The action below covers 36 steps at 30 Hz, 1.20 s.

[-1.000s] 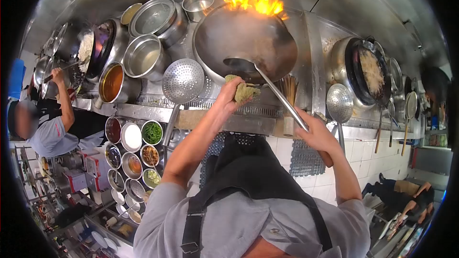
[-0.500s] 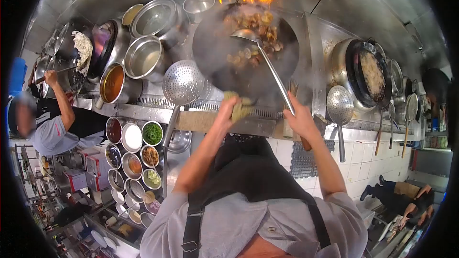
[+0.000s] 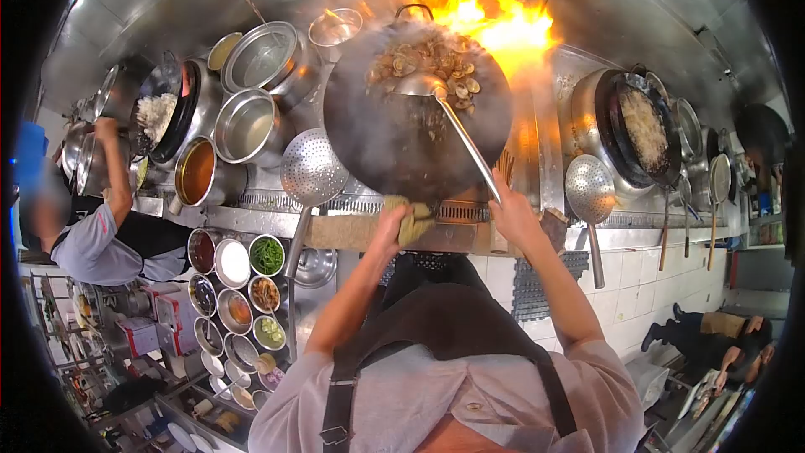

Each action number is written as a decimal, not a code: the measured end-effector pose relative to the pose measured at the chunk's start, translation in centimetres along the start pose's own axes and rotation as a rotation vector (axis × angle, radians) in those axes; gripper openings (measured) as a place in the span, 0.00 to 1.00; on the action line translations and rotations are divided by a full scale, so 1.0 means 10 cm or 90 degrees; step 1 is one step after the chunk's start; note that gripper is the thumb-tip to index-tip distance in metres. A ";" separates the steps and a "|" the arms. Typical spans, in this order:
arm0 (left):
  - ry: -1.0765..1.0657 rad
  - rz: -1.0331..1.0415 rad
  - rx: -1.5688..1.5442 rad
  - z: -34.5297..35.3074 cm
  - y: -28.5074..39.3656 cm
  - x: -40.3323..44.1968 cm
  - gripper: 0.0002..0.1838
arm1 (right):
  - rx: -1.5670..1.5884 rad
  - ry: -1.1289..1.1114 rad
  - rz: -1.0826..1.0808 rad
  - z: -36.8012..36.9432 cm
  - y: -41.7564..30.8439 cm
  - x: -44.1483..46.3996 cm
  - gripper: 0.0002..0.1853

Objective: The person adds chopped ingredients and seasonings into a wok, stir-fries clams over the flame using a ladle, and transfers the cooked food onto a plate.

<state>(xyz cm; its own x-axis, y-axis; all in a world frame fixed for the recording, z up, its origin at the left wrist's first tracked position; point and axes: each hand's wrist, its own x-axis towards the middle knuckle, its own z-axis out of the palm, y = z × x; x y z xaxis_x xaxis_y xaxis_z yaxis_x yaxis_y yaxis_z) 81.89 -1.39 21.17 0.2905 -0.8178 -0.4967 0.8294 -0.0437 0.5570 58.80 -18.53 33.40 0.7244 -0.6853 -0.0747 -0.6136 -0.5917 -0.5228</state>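
Observation:
My left hand (image 3: 388, 228) is closed on a folded yellow-green cloth (image 3: 417, 220) at the near edge of a large dark wok (image 3: 360, 138). Whether the fingers also grip a wok handle through the cloth is hidden. My right hand (image 3: 513, 220) is wrapped around the long handle of a metal ladle (image 3: 422, 84). The ladle's bowl is inside the wok, against a heap of what look like clams (image 3: 461, 88) on the far side. Steam blurs part of the wok.
Tall flames (image 3: 503, 25) rise behind the wok. A perforated strainer (image 3: 313, 168) and metal pots (image 3: 249, 126) stand left; another strainer (image 3: 590, 189) lies right, beside a second wok (image 3: 620, 130). Several ingredient bowls (image 3: 232, 264) sit lower left. A co-worker (image 3: 101, 243) works at far left.
The flames have grown much larger and spread right. The wok is tilted differently, with the clams gathered toward its far side. The ladle's bowl has moved slightly left and down.

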 end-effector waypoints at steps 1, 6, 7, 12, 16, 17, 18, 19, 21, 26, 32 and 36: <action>0.009 0.013 0.006 0.07 0.04 -0.05 0.16 | 0.009 0.031 -0.027 -0.01 -0.01 -0.04 0.38; -0.028 -0.012 -0.013 0.29 0.44 0.21 0.12 | 0.132 -0.071 0.068 -0.37 -0.21 -0.35 0.37; -0.024 -0.022 0.002 0.31 0.54 0.42 0.13 | 0.155 -0.073 0.056 -0.42 -0.18 -0.35 0.36; 0.082 -0.028 0.048 0.44 0.75 0.82 0.18 | 0.252 -0.081 0.014 -0.36 0.14 -0.33 0.35; 0.032 -0.024 -0.036 0.10 0.49 0.31 0.30 | 0.195 -0.022 0.034 -0.27 0.19 -0.17 0.32; -0.001 -0.028 -0.091 0.07 0.44 -0.02 0.31 | 0.178 0.009 0.030 -0.15 0.24 -0.12 0.32; -0.034 -0.026 -0.144 0.07 0.45 -0.36 0.31 | 0.277 -0.035 0.026 -0.16 0.26 -0.02 0.31; -0.064 -0.022 -0.173 -0.02 0.41 -0.60 0.32 | 0.374 -0.079 0.029 -0.17 0.27 0.09 0.30; -0.115 -0.002 -0.239 -0.26 0.32 -1.07 0.33 | 0.712 -0.263 0.165 -0.46 -0.19 0.22 0.30; -0.096 0.136 -0.341 -0.59 0.38 -1.77 0.35 | 0.739 -0.496 0.047 -0.31 -1.75 0.89 0.31; -0.103 0.181 -0.383 -1.10 0.51 -2.15 0.37 | 0.481 -0.532 -0.240 1.03 -3.67 1.82 0.23; -0.046 0.227 -0.403 -1.42 0.52 -2.40 0.38 | 0.133 -0.298 -0.488 1.73 -4.26 2.02 0.24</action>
<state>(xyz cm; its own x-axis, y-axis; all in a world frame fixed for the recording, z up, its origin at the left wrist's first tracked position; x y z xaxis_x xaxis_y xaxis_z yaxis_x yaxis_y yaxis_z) 86.04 26.13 26.58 0.5805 -0.7572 -0.2995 0.8135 0.5547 0.1747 105.04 0.17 39.52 0.9904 0.1310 0.0438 0.1230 -0.6928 -0.7105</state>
